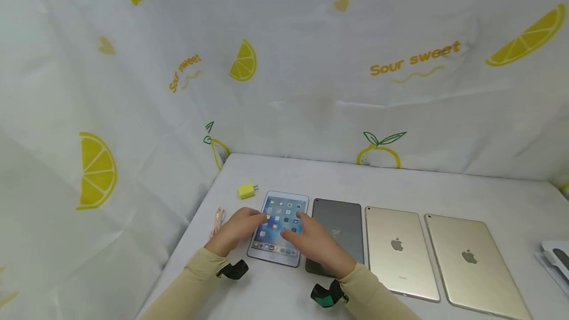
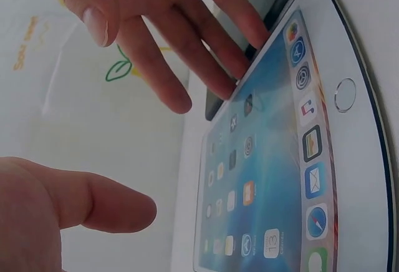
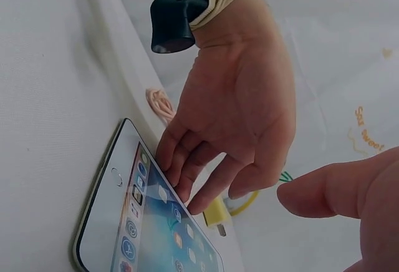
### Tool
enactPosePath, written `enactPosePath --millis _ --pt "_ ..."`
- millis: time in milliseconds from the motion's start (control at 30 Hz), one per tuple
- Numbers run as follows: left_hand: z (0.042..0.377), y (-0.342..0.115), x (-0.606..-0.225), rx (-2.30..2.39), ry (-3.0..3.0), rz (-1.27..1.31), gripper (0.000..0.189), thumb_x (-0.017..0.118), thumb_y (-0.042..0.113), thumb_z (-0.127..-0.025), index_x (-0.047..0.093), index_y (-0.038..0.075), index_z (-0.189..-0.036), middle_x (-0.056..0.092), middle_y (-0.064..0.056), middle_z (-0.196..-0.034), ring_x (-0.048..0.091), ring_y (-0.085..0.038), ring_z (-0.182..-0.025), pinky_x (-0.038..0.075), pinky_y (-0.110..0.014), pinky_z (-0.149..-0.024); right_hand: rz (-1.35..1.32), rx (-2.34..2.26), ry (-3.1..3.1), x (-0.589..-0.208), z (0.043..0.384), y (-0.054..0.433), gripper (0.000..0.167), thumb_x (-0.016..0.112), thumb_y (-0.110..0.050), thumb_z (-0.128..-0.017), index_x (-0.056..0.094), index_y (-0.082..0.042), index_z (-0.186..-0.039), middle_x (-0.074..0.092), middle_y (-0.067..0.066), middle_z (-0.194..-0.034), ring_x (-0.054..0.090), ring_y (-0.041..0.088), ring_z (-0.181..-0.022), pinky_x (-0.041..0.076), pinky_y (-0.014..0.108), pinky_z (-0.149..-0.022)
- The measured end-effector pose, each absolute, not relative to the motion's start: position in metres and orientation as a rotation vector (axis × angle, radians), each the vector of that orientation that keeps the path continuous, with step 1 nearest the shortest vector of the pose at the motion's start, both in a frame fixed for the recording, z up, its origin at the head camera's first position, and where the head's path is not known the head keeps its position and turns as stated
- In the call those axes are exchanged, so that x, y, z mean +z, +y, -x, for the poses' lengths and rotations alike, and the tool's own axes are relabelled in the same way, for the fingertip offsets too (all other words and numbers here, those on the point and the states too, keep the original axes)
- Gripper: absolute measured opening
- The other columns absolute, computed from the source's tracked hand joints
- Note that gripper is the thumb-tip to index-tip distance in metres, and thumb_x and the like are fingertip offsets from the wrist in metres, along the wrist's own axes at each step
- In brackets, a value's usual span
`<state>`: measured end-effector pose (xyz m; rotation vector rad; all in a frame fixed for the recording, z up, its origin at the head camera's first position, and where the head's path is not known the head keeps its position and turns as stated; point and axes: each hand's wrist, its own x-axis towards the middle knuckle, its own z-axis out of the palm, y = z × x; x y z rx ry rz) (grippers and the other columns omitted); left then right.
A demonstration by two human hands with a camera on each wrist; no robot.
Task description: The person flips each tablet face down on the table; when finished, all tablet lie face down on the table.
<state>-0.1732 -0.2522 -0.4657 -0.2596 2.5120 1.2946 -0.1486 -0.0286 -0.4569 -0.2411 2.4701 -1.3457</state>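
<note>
A white tablet (image 1: 288,206) with its screen lit and icons showing lies face up between both hands. My left hand (image 1: 240,228) is at its left long edge; in the right wrist view the fingertips of that left hand (image 3: 237,97) meet the edge, thumb held above the screen. Along the opposite edge is my right hand (image 1: 317,243), its slightly bent fingers reaching down to the tablet's side in the left wrist view, thumb raised. The right forearm and hand partly cover a dark grey tablet (image 1: 342,214) lying back up next to the white one.
Two gold tablets, one nearer (image 1: 395,231) and one farther right (image 1: 464,246), lie back up. A yellow charger plug (image 1: 246,190) and a coiled pinkish cable (image 1: 219,220) are at the left. A white object (image 1: 553,251) sits at the right edge. Lemon-print cloth hangs behind.
</note>
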Motion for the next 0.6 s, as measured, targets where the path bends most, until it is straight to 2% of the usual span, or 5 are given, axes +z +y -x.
enactPosePath --millis 333,533,600 --pt "0.177 -0.254 -0.456 1.333 2.465 0.244 0.066 0.061 0.036 -0.104 0.054 -0.013 -0.148 0.058 -0.029 -0.153 0.051 -0.049 -0.148 0.042 -0.067 -0.123 0.232 -1.388 2.45 -0.453 0.151 -0.026 0.076 0.069 -0.037 -0.103 0.042 0.004 -0.161 0.049 0.028 -0.163 0.047 0.05 -0.151 0.043 0.071 -0.119" --pt "0.176 -0.257 -0.452 1.373 2.44 0.236 0.058 0.059 0.035 -0.105 0.062 -0.008 -0.143 0.058 -0.025 -0.156 0.048 -0.046 -0.151 0.039 -0.068 -0.124 0.222 -1.417 2.396 -0.453 0.151 -0.024 0.077 0.07 -0.038 -0.103 0.041 0.002 -0.163 0.049 0.026 -0.164 0.049 0.05 -0.15 0.046 0.07 -0.116" --pt "0.175 -0.257 -0.45 1.382 2.44 0.218 0.055 0.059 0.033 -0.105 0.064 -0.007 -0.142 0.058 -0.024 -0.156 0.051 -0.044 -0.15 0.041 -0.066 -0.123 0.224 -1.423 2.383 -0.454 0.151 -0.024 0.078 0.07 -0.038 -0.103 0.041 0.002 -0.162 0.049 0.027 -0.163 0.05 0.05 -0.148 0.047 0.07 -0.115"
